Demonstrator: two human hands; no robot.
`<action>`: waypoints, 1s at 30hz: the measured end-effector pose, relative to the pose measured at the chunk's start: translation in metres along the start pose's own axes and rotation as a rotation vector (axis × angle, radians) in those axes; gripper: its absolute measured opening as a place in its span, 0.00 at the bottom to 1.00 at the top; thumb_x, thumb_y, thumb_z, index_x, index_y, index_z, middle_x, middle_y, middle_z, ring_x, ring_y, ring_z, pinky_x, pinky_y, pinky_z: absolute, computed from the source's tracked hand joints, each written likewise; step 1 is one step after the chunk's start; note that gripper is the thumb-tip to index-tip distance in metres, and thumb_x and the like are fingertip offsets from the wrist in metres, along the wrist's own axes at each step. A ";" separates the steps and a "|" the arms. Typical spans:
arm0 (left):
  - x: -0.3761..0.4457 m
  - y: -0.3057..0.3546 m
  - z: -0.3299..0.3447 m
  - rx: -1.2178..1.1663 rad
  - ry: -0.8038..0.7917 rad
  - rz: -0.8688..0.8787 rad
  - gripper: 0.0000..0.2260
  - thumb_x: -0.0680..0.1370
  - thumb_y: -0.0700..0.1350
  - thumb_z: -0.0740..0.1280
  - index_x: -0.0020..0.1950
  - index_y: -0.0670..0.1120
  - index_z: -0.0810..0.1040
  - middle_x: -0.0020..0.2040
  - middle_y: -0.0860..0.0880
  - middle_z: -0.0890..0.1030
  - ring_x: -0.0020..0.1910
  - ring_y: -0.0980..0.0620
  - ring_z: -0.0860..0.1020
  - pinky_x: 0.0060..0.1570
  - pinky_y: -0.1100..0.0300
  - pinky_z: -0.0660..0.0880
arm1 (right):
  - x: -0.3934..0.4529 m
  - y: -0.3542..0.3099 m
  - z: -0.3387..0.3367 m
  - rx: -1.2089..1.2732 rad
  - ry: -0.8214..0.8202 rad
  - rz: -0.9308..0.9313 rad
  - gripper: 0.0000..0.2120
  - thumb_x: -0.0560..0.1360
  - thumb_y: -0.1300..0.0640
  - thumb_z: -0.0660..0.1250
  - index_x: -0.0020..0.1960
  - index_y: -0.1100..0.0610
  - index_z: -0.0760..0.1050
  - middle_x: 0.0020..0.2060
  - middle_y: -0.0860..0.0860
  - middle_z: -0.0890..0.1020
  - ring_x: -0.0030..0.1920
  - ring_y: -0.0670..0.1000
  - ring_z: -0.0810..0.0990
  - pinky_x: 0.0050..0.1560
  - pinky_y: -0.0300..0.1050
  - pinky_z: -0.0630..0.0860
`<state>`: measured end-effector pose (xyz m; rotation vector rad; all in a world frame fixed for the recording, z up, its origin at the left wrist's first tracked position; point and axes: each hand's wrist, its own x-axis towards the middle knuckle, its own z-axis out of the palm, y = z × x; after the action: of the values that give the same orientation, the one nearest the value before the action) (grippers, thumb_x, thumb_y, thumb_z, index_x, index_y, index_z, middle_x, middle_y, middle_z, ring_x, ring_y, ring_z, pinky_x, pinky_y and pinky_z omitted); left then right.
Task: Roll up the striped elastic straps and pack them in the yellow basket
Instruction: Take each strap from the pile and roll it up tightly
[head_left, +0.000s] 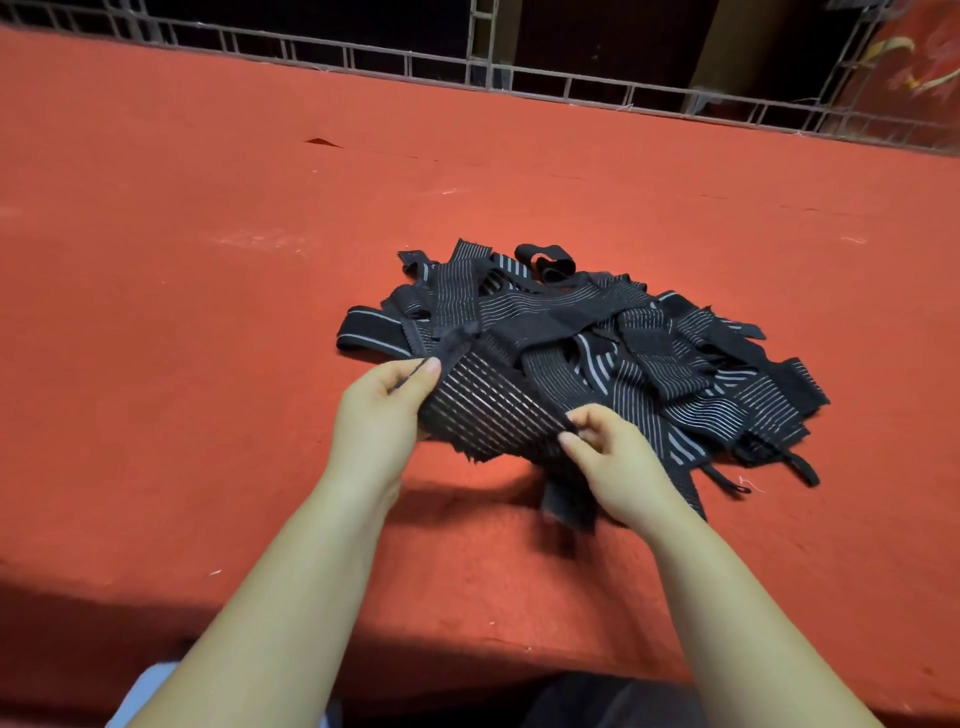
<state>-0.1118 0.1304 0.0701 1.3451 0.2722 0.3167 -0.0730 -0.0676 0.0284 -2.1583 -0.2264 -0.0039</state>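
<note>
- Head view, centre of the frame: the left hand (382, 410) pinches one end of a black strap (488, 415) with thin white stripes, thumb on top and fingers curled beneath.
- Just to the right, the right hand (613, 457) pinches the same strap at its other side, thumb and forefinger closed on the edge, the other fingers curled.
- Between the two grips the strap is stretched and lifted a little, its frayed lower edge hanging above the tabletop (208, 260); a dark tail of fabric droops below the right hand.
- Behind and to the right of the hands lies a loose pile of straps (623, 338), black with grey or white stripes, tangled and overlapping, some with small loops at the ends in the lower right of the pile.
- Red felt-like cloth covers the tabletop, which fills most of the frame.
- Along the top edge runs a metal grid rail (519, 78), dark beyond it.
- No yellow basket is in view.
</note>
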 end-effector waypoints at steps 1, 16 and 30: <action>0.001 -0.002 -0.004 -0.008 0.019 -0.024 0.08 0.79 0.40 0.63 0.41 0.45 0.79 0.31 0.50 0.79 0.28 0.55 0.75 0.32 0.61 0.74 | 0.003 -0.003 -0.001 0.040 0.034 -0.015 0.09 0.76 0.62 0.65 0.41 0.49 0.73 0.40 0.47 0.82 0.45 0.48 0.80 0.52 0.43 0.73; 0.012 -0.065 -0.075 0.389 0.165 -0.327 0.10 0.79 0.39 0.63 0.37 0.43 0.72 0.34 0.44 0.76 0.31 0.49 0.76 0.25 0.61 0.78 | -0.005 0.035 0.020 -0.656 -0.245 -0.105 0.16 0.71 0.54 0.70 0.59 0.47 0.77 0.57 0.46 0.78 0.61 0.52 0.72 0.61 0.45 0.68; 0.018 -0.077 -0.079 0.722 0.213 -0.228 0.06 0.79 0.45 0.61 0.46 0.44 0.72 0.34 0.47 0.76 0.29 0.47 0.78 0.36 0.57 0.75 | 0.007 0.032 0.005 -0.632 -0.232 0.031 0.06 0.78 0.55 0.61 0.47 0.57 0.74 0.47 0.57 0.82 0.50 0.57 0.78 0.47 0.47 0.70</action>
<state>-0.1192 0.1935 -0.0211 1.9688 0.7642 0.1702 -0.0613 -0.0799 -0.0002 -2.7933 -0.3612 0.2199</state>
